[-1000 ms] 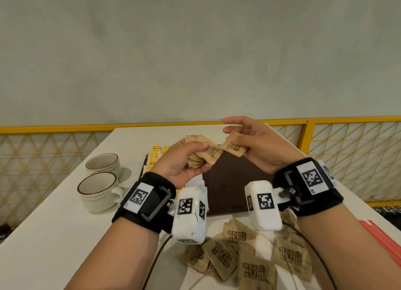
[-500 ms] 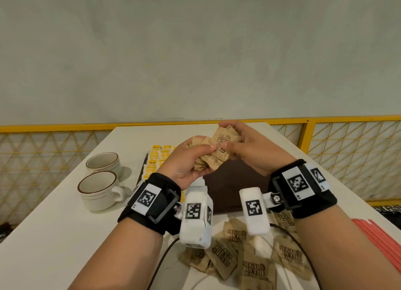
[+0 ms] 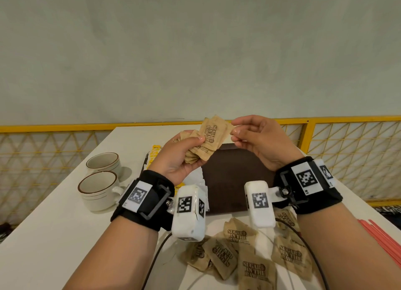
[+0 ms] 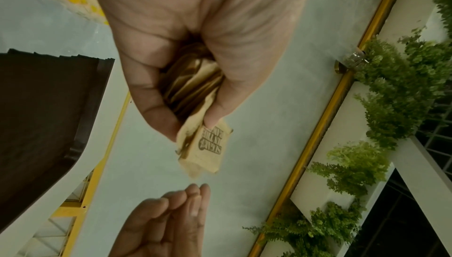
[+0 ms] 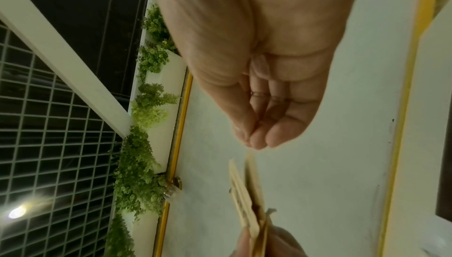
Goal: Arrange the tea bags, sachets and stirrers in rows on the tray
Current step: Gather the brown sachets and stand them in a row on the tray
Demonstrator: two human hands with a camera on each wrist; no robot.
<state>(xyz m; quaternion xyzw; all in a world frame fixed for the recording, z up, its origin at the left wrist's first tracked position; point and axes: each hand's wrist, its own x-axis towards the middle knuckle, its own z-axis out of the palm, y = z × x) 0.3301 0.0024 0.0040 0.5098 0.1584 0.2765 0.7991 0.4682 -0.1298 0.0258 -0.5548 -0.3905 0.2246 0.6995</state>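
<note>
My left hand (image 3: 191, 144) (image 4: 195, 110) grips a fanned stack of brown sugar sachets (image 3: 211, 137) (image 4: 210, 145) above the dark brown tray (image 3: 234, 181). My right hand (image 3: 235, 131) (image 5: 254, 139) hovers at the top sachet's upper right corner with its fingertips close together. In the left wrist view a small gap shows between those fingers (image 4: 193, 193) and the sachet. Several more brown sachets (image 3: 256, 268) lie loose on the white table near me. Yellow tea bags (image 3: 155, 153) lie along the tray's left side, mostly hidden by my left hand. Red stirrers (image 3: 382, 239) lie at the right edge.
Two white cups with brown rims (image 3: 99, 190) (image 3: 104, 161) stand left of the tray. A yellow railing with mesh (image 3: 347, 150) runs behind and beside the table. Cables (image 3: 156, 257) trail from my wrists over the loose sachets.
My right hand brought a single sachet onto the stack in my left hand and has drawn slightly away. Both hands have risen a little.
</note>
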